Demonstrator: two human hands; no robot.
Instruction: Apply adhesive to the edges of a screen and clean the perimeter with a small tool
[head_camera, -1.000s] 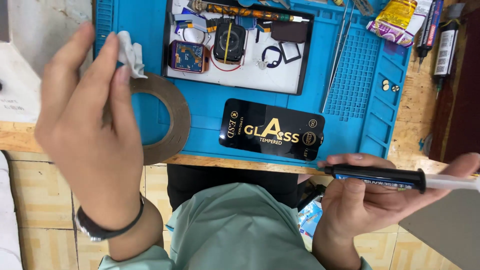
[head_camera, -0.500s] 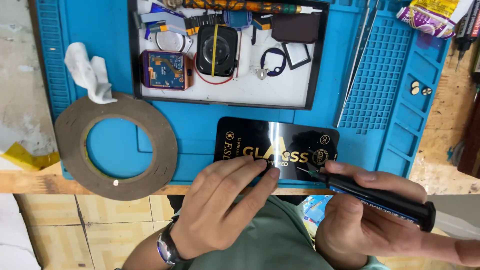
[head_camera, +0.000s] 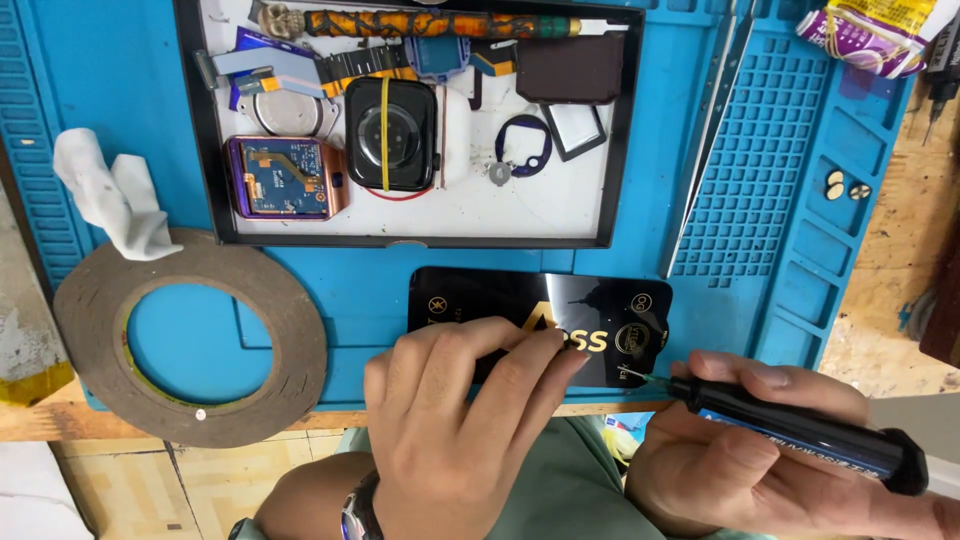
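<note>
Blue silicone work mat (head_camera: 370, 290) covers most of the wooden bench (head_camera: 900, 270), and both hands work at its near edge. Directly under the left hand (head_camera: 455, 420) lies the black glossy package (head_camera: 540, 322), a flat, long rectangle with gold lettering and small round gold emblems; its near edge runs just along the mat's front rim. That hand is open, palm down, with the fingers (head_camera: 500, 345) stretched forward and resting on the package's lower middle, hiding part of the print. A watch sits on its wrist.

Just to the right, the right hand (head_camera: 740, 450) is closed around a black pen-shaped applicator (head_camera: 800, 430) with a blue label (held low, nearly level). Its fine metal tip points left and meets the package's near right corner, close beside the left fingertips.

Beyond the hands, past the package, sits a black-rimmed white tray (head_camera: 610, 150) with a dismantled smartwatch: a rose-coloured case (head_camera: 285, 178) showing a circuit board, a black back module (head_camera: 390, 135), ribbon cables and small frames. A long tool with an orange patterned handle (head_camera: 430, 22) lies along the tray's far side. Left of the left hand, a large brown tape roll (head_camera: 190, 335) lies flat, overhanging the mat's edge, with a crumpled white wipe (head_camera: 115, 200) touching its far rim. Far right of the right hand, 2 small round parts (head_camera: 846, 188) rest in a mat compartment.
</note>
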